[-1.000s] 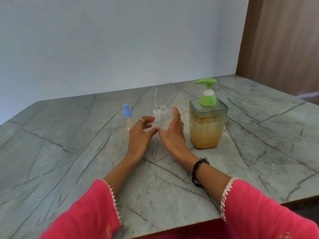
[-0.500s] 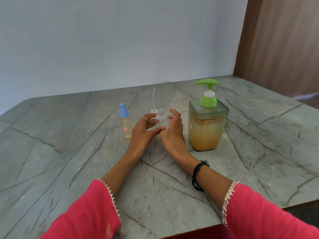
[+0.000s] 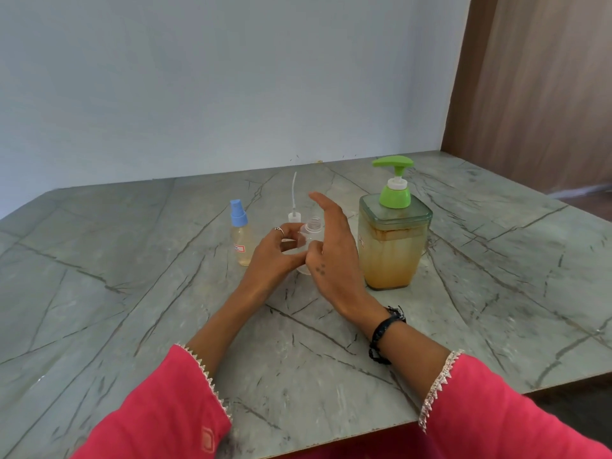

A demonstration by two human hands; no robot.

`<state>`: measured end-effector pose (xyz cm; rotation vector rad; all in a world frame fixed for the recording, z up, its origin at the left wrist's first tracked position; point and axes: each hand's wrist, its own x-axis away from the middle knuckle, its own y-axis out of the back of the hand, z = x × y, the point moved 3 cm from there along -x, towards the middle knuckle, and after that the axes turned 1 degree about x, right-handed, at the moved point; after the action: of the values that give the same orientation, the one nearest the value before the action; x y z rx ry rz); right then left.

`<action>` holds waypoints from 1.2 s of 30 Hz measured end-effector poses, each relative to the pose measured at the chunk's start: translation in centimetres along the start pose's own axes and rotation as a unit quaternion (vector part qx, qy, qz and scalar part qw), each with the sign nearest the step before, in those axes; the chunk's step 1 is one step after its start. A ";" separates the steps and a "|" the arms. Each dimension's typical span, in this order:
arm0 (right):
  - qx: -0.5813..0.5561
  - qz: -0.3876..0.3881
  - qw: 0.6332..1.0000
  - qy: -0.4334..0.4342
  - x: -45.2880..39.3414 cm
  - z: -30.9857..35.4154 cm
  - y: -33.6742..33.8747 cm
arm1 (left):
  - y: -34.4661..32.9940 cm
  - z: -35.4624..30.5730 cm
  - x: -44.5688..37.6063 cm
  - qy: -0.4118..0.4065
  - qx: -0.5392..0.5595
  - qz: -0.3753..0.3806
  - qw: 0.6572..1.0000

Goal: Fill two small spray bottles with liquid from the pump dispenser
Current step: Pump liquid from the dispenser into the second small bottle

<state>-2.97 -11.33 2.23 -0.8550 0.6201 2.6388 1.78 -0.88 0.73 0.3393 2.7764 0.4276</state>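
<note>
Two hands meet at the uncapped spray bottle [image 3: 309, 238]: the left hand [image 3: 276, 256] grasps it on the tabletop [image 3: 496, 293], the right hand [image 3: 334, 253] hovers released. With the pump dispenser [image 3: 394, 233] just right, a careless sweep could topple the empty bottle.

The pump dispenser [image 3: 393, 240] is standing upright on the right, clear, squarish, green-headed, holding amber liquid. A capped spray bottle [image 3: 240, 234] with a blue top is sitting at the left, partly filled. Between them an open clear bottle [image 3: 309, 238] is standing, its white sprayer [image 3: 294, 207] just behind.
</note>
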 end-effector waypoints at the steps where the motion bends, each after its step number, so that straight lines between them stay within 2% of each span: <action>1: 0.011 -0.004 1.000 0.023 0.0 0.5 0.3 | 0.0 -0.2 0.0 -0.002 0.006 -0.001 1.000; 5: 0.102 -0.058 0.983 0.145 0.7 2.6 2.2 | 0.3 -0.9 0.1 -0.016 0.028 -0.008 0.999; 9: 0.190 -0.146 0.941 0.241 1.3 3.5 5.4 | 0.3 -2.0 0.6 -0.046 0.042 -0.022 0.998; 12: 0.218 -0.200 0.924 0.243 0.8 2.6 7.9 | -0.2 -3.1 0.9 -0.070 0.042 -0.018 0.996; 15: 0.215 -0.241 0.926 0.195 -0.4 1.2 10.1 | -0.8 -4.2 1.0 -0.092 0.042 -0.007 0.995; 17: 0.162 -0.212 0.953 0.146 -1.5 0.3 11.1 | -1.1 -5.1 1.0 -0.104 0.046 0.000 0.993; 19: 0.068 -0.137 0.986 0.067 -2.5 -0.6 11.5 | -1.4 -5.9 0.9 -0.116 0.051 0.009 0.992; 21: -0.001 -0.066 0.998 0.021 -3.2 -1.2 11.3 | -1.8 -6.6 0.6 -0.119 0.056 0.014 0.991; 26: -0.024 -0.022 0.997 0.075 -3.9 -1.9 11.1 | -2.1 -7.2 -0.2 -0.117 0.053 0.003 0.992; 36: -0.091 0.041 0.990 0.095 -5.5 -2.3 9.1 | -1.2 -6.8 -0.6 -0.106 0.053 -0.032 0.992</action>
<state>-1.25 -21.08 6.69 -1.1672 0.4725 2.7416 -0.20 -3.89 6.65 0.2994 2.5984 0.2159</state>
